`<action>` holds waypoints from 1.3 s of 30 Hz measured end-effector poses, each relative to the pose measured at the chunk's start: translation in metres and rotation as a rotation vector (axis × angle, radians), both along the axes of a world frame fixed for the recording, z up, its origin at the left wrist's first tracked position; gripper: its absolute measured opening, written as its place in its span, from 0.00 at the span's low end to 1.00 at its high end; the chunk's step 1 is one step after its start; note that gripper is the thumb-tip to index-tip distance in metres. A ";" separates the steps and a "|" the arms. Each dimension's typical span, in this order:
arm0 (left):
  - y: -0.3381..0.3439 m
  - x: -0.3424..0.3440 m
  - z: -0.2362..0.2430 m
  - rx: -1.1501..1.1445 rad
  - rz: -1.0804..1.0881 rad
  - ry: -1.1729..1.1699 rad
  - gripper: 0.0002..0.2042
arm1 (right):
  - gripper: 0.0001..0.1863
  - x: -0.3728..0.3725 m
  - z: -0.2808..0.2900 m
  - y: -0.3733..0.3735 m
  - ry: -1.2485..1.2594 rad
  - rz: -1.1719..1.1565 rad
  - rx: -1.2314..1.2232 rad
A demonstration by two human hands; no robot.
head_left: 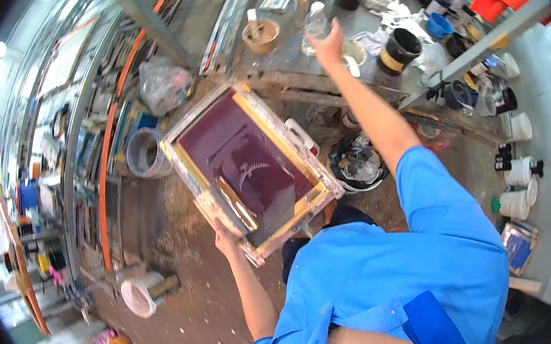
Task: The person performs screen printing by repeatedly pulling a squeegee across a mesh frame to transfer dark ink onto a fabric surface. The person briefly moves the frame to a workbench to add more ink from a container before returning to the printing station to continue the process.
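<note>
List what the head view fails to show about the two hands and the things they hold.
- Right hand: its fingers hide their grip on the clear bottle.
- Left hand: fingers hidden under the framed screen.
- Screen's underside: faces away.
- Bottle's contents: too small to tell.

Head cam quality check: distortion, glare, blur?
Head view: strong fisheye, the shelving edges bow toward a black vignette rim; ceiling lights blow out at far left; the right hand at the clear bottle looks slightly soft; the left hand and the framed printing screen are sharp, evenly lit.
</note>
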State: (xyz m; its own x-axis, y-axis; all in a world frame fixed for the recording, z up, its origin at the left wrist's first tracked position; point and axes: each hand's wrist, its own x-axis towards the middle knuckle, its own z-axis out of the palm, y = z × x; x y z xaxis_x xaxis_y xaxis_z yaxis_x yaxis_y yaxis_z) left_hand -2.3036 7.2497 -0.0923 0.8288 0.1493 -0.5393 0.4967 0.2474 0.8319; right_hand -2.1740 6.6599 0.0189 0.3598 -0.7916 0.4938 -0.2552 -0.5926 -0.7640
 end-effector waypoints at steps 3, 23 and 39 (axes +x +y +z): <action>0.003 -0.017 0.031 0.048 0.096 -0.085 0.30 | 0.67 0.024 -0.006 -0.047 0.196 -0.015 -0.003; -0.058 -0.057 0.096 1.228 -0.451 -0.262 0.18 | 0.33 -0.173 0.076 0.104 -0.167 0.680 0.197; -0.101 0.057 0.076 1.373 -0.532 -0.215 0.20 | 0.34 -0.317 0.044 0.153 0.143 0.757 0.471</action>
State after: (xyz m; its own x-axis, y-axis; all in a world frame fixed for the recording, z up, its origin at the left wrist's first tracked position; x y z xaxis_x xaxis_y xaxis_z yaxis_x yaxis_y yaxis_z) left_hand -2.2468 7.1492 -0.0159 0.9915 0.0892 -0.0947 0.1155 -0.9382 0.3263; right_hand -2.4911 6.8127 0.0628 0.8998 -0.4271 0.0891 -0.0352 -0.2747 -0.9609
